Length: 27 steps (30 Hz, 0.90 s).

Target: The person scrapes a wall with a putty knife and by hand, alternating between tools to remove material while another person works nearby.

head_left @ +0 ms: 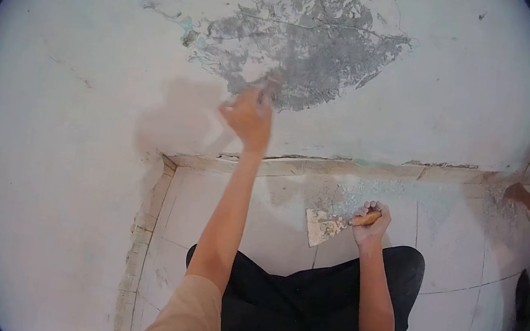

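Note:
My left hand is raised against the wall, at the lower edge of a rough grey patch where the surface coat is gone. Its fingers are closed round something smeared by motion, too blurred to make out. Low over the floor, my right hand grips the wooden handle of a wide scraper. The scraper's flat blade points left and carries pale, patchy residue.
Pale debris lies on the tiled floor along the cracked skirting. The skirting turns a corner at left. Another person's foot and dark clothing show at the right edge. My knees are folded below.

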### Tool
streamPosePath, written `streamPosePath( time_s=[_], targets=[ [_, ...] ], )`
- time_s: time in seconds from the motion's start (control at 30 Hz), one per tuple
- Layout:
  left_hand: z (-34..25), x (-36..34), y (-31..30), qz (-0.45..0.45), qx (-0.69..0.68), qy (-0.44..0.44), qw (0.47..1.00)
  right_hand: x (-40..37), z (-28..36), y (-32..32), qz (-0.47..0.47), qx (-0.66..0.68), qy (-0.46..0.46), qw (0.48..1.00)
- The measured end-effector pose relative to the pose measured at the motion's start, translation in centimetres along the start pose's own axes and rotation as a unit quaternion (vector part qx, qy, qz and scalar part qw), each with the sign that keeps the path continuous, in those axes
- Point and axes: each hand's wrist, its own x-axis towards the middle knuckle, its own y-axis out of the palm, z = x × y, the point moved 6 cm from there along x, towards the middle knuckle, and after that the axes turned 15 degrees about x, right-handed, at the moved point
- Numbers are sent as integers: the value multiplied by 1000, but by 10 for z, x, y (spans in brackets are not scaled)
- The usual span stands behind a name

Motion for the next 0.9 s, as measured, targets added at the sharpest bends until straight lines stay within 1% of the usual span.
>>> streamPosePath(
  time_s=[0.03, 0.07, 0.1, 0.13, 0.2, 0.23, 0.27, 0.33, 0.37, 0.43, 0.47, 0.5, 0.53, 0.57, 0.6, 0.63, 0.67, 0.7, 0.73, 0.77, 0.8, 0.87, 0.9],
  targets=[
    [23, 7, -2, 0, -7, -68, 998, -3, 3, 0, -5, 1, -1, 1000],
    [40, 14, -2, -1, -14, -132, 991, -6, 2, 4, 10, -4, 3, 1000],
    [43, 18, 1, 17, 7, -146, 989, -7, 1, 6, 26, -10, 7, 1000],
    [40, 15, 3, 23, 10, -141, 990, -6, -1, 3, 19, -6, 10, 1000],
    [22, 6, 3, -26, -47, -118, 992, -1, -5, 5, 37, -4, 26, 999],
    [0, 10, -8, -12, 50, -27, 998, -1, -7, 4, 36, -7, 26, 999],
    [4, 12, -11, -11, 54, -27, 998, -2, -10, 4, 35, -9, 30, 999],
    [1, 19, -12, -31, 18, 44, 998, -9, -6, 6, -2, -23, 17, 1000],
    [5, 26, -10, -30, 13, 45, 998, -8, -2, 6, -2, -21, 12, 1000],
    [42, 45, -6, 9, 26, -118, 993, -8, 2, 7, 23, -25, -9, 999],
    [56, 47, -5, 28, 37, -200, 979, -7, 4, 5, 22, -22, -11, 999],
    [39, 40, -12, -28, -24, -144, 989, -4, 3, 5, 29, -24, -4, 999],
    [24, 30, -14, -31, -17, -143, 989, 0, -1, 6, 36, -27, 6, 999],
    [-5, 20, -12, -1, 31, -22, 999, 0, -6, 8, 40, -28, 17, 999],
    [-20, 10, -8, 34, 78, 97, 992, -2, -8, 7, 29, -16, 27, 999],
    [-13, 8, -7, 34, 83, 93, 992, -4, -7, 6, 17, -6, 32, 999],
    [-10, 9, -7, -17, 78, 87, 993, -3, -3, 5, 17, -9, 26, 999],
    [-9, 10, -3, -67, 64, 81, 992, -2, 0, 6, 37, -21, 24, 999],
    [18, 19, 9, -39, 25, 18, 999, -3, 4, 7, 55, -30, 18, 998],
    [44, 28, 18, -9, -14, -46, 999, -10, 5, 9, 52, -26, -1, 998],
    [37, 32, 9, -2, -27, -47, 999, -16, 3, 11, 45, -26, -11, 999],
    [24, 48, -29, 3, 71, -86, 994, -14, 0, 14, 42, -21, -19, 999],
    [21, 41, -23, 6, 66, -79, 995, -6, -5, 12, 47, -27, 6, 999]
  ],
)
